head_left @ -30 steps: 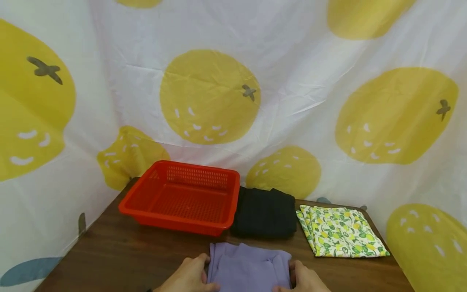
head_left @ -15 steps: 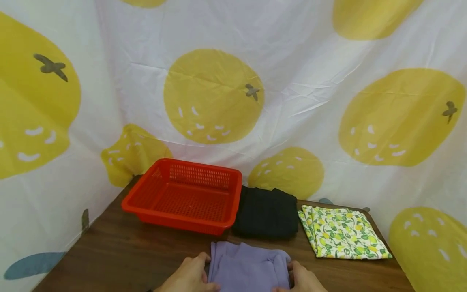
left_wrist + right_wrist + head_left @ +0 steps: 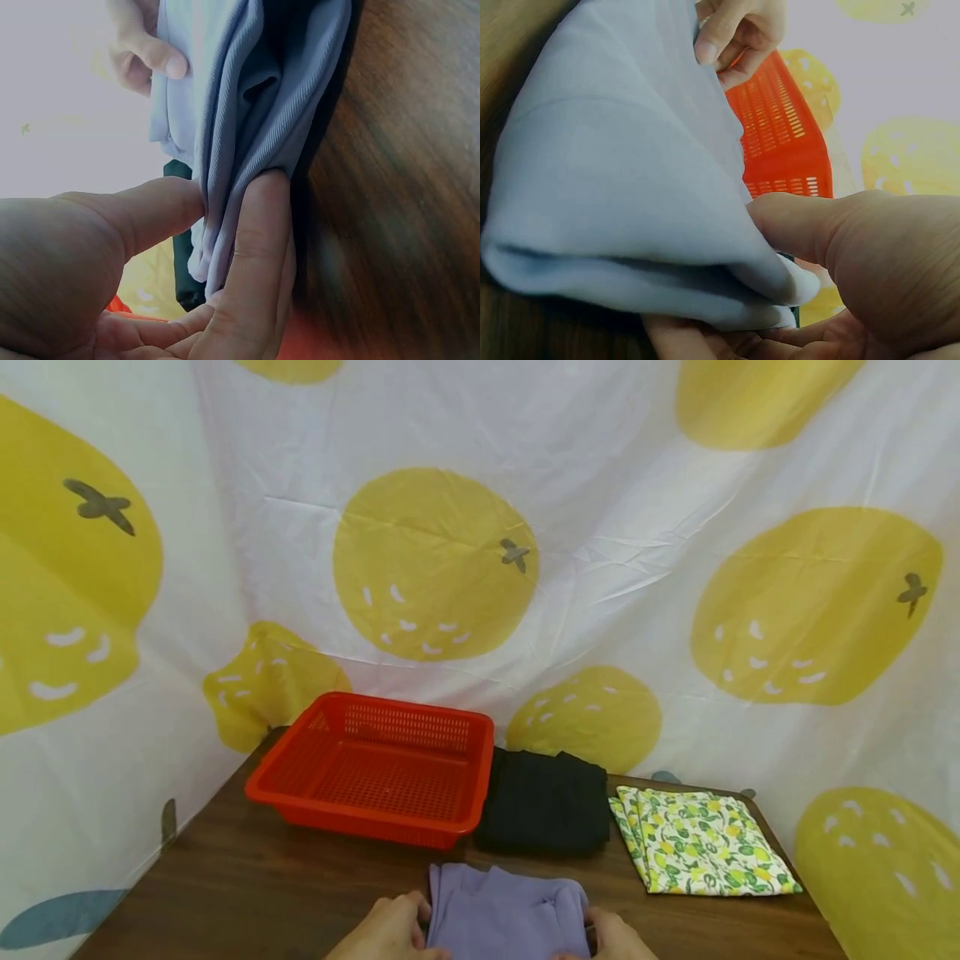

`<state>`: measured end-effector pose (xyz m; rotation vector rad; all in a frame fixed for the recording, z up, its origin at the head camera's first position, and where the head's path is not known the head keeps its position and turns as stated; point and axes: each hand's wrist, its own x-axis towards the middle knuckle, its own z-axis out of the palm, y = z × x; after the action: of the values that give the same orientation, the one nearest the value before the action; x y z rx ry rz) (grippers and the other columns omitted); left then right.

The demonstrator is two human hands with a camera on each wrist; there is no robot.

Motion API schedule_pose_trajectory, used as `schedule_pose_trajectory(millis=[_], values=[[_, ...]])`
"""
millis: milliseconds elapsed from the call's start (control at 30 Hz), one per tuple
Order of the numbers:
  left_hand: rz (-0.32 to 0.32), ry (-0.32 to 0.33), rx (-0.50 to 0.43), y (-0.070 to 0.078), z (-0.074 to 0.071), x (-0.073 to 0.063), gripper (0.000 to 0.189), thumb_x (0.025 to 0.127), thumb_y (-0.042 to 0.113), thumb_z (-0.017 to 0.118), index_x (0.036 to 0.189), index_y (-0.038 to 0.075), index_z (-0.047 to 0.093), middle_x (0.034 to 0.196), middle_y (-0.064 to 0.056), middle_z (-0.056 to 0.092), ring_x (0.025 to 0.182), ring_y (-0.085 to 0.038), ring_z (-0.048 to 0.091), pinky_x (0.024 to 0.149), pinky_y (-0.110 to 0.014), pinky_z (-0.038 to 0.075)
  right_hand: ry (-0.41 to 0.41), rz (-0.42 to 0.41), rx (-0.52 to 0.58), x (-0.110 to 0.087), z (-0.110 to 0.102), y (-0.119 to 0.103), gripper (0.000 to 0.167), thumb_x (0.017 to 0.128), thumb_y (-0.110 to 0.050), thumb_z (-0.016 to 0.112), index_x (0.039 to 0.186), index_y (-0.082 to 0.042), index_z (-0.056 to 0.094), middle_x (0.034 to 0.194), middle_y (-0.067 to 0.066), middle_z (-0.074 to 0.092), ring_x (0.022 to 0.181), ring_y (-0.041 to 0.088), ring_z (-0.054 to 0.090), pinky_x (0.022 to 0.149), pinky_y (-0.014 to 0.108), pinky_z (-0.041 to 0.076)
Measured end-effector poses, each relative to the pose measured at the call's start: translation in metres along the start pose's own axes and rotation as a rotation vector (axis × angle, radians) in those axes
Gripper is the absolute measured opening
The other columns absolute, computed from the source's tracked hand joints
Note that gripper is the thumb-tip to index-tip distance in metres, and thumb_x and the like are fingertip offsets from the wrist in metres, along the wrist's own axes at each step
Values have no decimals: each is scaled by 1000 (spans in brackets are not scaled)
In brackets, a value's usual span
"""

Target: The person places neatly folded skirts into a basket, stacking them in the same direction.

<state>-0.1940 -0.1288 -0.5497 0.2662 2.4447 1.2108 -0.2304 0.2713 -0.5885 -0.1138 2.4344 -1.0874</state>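
Observation:
A folded lavender garment (image 3: pixel 510 914) lies at the front of the table, its upper edge showing in the head view. My left hand (image 3: pixel 390 928) grips its left side; in the left wrist view the thumb lies on top and the fingers (image 3: pixel 259 247) reach under the stacked layers. On the opposite side my right hand (image 3: pixel 611 937) pinches the garment. Seen from the right wrist, that thumb (image 3: pixel 795 225) presses the top while the other fingers go beneath the fold, partly hidden.
A red plastic basket (image 3: pixel 375 820) stands at the back left of the brown wooden table (image 3: pixel 225 893). Beside it lies a folded black cloth (image 3: pixel 551 802). Farther right is a folded lemon-print cloth (image 3: pixel 705 843). A lemon-patterned curtain (image 3: pixel 615 460) hangs behind and around the table.
My right hand has moved slightly left with the garment's right edge, so the garment looks a little narrower. The left hand keeps its hold; the head view has shifted slightly.

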Motion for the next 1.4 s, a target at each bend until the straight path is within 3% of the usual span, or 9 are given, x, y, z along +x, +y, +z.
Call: schedule_pose_trajectory(millis=[167, 433, 533, 667, 767, 833, 1033, 1233, 1400], values=[[10, -7, 17, -16, 3, 11, 45, 96, 35, 99, 120, 3, 78, 90, -3, 79, 84, -19, 75, 77, -40, 65, -74, -102, 56, 20, -1, 22, 65, 97, -50, 95, 136, -1, 78, 120, 2, 86, 109, 21, 79, 94, 49, 68], [87, -7, -8, -44, 6, 27, 30, 93, 33, 100, 104, 14, 78, 85, 2, 73, 79, -18, 69, 70, -38, 57, -88, -206, 90, 18, 1, 21, 63, 99, -45, 94, 142, -2, 76, 126, 3, 85, 111, 15, 77, 89, 30, 63], [97, -11, -7, -49, 8, 30, 29, 94, 35, 99, 102, 18, 76, 86, 3, 72, 78, -16, 67, 69, -34, 54, -81, -198, 124, 7, 1, 8, 73, 99, -43, 93, 151, 2, 69, 131, 5, 84, 112, 13, 77, 89, 26, 61], [95, -24, -17, -47, 7, 32, 29, 96, 34, 97, 105, 20, 75, 92, 5, 75, 81, -14, 68, 71, -33, 55, -44, -126, 186, -24, -1, -35, 82, 102, -28, 88, 162, 14, 52, 136, 13, 81, 117, 21, 78, 95, 36, 65], [87, -22, -21, -29, 3, 21, 29, 97, 31, 97, 110, 19, 74, 94, 6, 78, 84, -11, 70, 75, -33, 58, -27, -84, 223, -48, -4, -68, 80, 103, -16, 81, 164, 19, 43, 137, 18, 79, 119, 27, 78, 98, 45, 67], [97, -15, -32, -8, -2, 8, 28, 98, 25, 95, 112, 15, 72, 93, 5, 77, 83, -12, 68, 75, -32, 57, -27, -66, 236, -59, -6, -82, 78, 105, -14, 79, 165, 19, 41, 138, 15, 78, 119, 26, 78, 100, 45, 66], [144, -22, -149, 54, -24, -28, 25, 101, 7, 89, 114, 7, 67, 87, 0, 70, 80, -17, 61, 71, -26, 48, -14, -160, 249, -72, -20, -96, 64, 107, -13, 79, 156, 15, 50, 128, 11, 81, 116, 24, 78, 96, 36, 64], [206, -1, -172, 82, -42, -42, 27, 103, 10, 89, 117, 8, 66, 95, -1, 72, 85, -20, 66, 75, -23, 53, 60, -222, 193, -81, -41, -115, 66, 109, -17, 77, 162, 11, 50, 131, 11, 82, 113, 22, 77, 94, 36, 62], [295, 52, -142, 98, -55, -47, 28, 104, 17, 89, 119, 8, 67, 94, -1, 71, 81, -15, 65, 73, -22, 53, 140, -209, 181, -88, -53, -138, 68, 106, -20, 75, 164, 7, 52, 135, 12, 80, 112, 22, 76, 95, 40, 65]])
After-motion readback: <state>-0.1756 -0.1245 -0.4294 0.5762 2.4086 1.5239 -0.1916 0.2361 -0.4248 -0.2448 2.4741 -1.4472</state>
